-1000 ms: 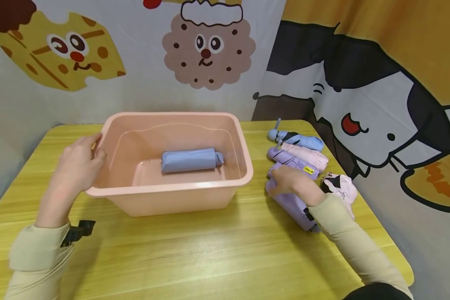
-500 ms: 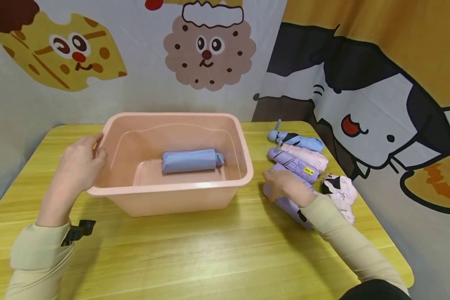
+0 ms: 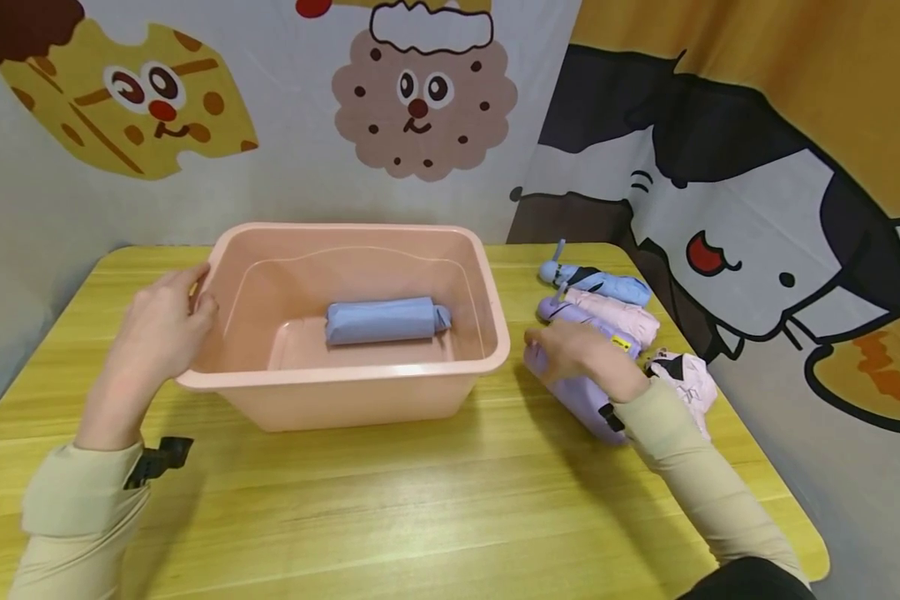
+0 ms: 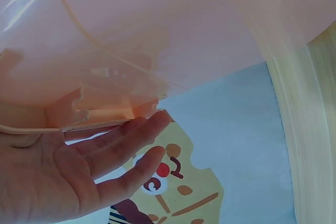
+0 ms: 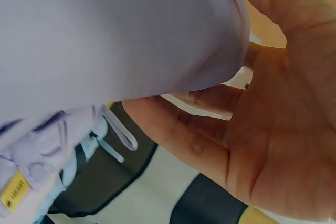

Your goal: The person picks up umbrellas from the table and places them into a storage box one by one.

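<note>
A pink plastic bin [image 3: 360,400] stands on the table with a rolled blue folding umbrella [image 3: 381,322] lying inside. My left hand [image 3: 161,321] holds the bin's left rim; in the left wrist view its fingers [image 4: 126,140] lie along the outside of the edge. On the right, my right hand [image 3: 581,354] grips the upper end of a lavender folding umbrella [image 3: 588,408]. Up close, the right wrist view has thumb and fingers [image 5: 173,135] around the end of this lavender umbrella [image 5: 131,40]. Part of it is hidden by the hand.
Beyond the right hand lie a light blue umbrella [image 3: 607,285], a pale pink umbrella [image 3: 622,315] and another purple umbrella [image 3: 562,310] with a yellow tag. A pink-and-black bundle [image 3: 690,382] is near the right edge of the wooden table [image 3: 390,500]. A printed curtain [image 3: 285,192] hangs behind.
My right hand has taken hold of the lavender umbrella and shifted it slightly left, away from the neighbouring ones. The left hand and the bin stay in place.
</note>
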A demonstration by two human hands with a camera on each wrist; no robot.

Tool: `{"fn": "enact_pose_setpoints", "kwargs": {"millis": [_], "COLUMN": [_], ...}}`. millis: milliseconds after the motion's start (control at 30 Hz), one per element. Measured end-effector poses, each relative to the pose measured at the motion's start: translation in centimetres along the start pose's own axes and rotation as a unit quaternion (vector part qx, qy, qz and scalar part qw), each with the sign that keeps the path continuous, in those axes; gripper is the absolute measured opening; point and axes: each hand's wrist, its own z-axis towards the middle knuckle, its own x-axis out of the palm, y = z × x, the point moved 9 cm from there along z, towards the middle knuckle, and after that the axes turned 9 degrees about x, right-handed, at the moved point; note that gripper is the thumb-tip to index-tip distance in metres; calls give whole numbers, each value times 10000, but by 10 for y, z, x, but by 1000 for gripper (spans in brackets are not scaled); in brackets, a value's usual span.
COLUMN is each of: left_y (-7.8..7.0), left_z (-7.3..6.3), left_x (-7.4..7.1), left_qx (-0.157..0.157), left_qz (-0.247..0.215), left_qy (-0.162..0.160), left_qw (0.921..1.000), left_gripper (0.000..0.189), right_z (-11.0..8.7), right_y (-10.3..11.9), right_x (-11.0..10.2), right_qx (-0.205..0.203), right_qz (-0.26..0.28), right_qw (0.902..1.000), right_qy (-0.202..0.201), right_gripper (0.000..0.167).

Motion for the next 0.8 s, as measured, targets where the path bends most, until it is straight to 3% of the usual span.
{"fn": "enact_pose_setpoints", "kwargs": {"millis": [267,600,800], "left_y": [0,0,-1], "left_z": [0,0,-1], "left_x": [0,0,-1], "left_qx": [-16,-28,-6], "left_qz": [19,16,-8], "left_qy": [-14,5,-23], "left_qw": [10000,10000,10000], "left_gripper": [55,55,55], "right_z": [-12,-36,-49], "right_y": [-2,-6,-4], "right_x": [-29,-65,-83], "right_qx": [-69,-141,-479], "right_qz": [-57,444,614], "right_qw": [9995,9961,9880], "right_qy": [-295,-744,-1337], "right_gripper": [55,45,39]}}
